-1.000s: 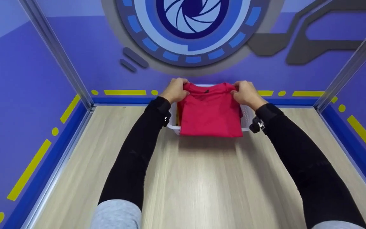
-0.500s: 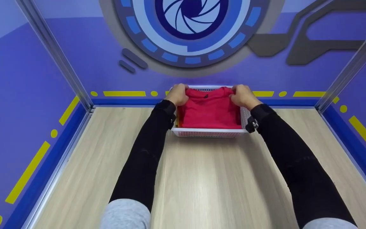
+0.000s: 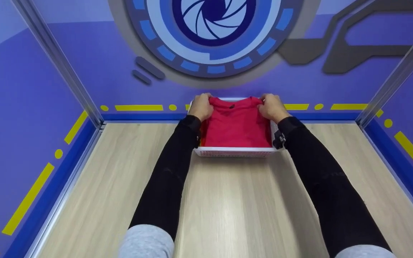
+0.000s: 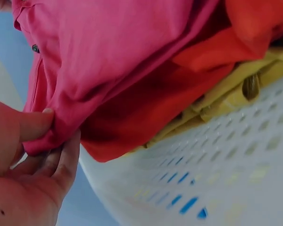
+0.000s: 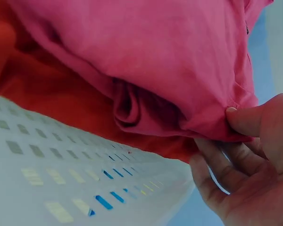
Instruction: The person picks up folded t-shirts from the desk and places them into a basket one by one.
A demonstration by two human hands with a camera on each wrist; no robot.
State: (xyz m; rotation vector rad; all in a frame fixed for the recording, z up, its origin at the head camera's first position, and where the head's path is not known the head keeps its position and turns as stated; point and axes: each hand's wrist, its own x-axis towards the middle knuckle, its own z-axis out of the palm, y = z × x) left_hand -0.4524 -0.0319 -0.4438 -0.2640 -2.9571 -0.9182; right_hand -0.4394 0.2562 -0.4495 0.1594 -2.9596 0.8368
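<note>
A folded pinkish-red shirt (image 3: 238,123) lies in a white perforated basket (image 3: 237,152) against the back wall. My left hand (image 3: 202,106) pinches the shirt's far left corner between thumb and fingers, as the left wrist view shows. At the far right corner, my right hand (image 3: 273,107) pinches the cloth the same way, thumb on top and fingers beneath. Under the shirt, an orange-red cloth (image 4: 146,113) shows in the left wrist view, with a yellow cloth (image 4: 226,94) below it. The basket's bottom is hidden by the clothes.
The basket stands on a wood-grain table (image 3: 221,208). Purple-blue printed panels, including the back wall (image 3: 149,93), enclose the table on three sides. Metal posts (image 3: 63,64) stand at the back corners.
The shirt has come down from over the basket's front rim to inside it, both hands still pinching its corners. In the last half second there is only a slight shift.
</note>
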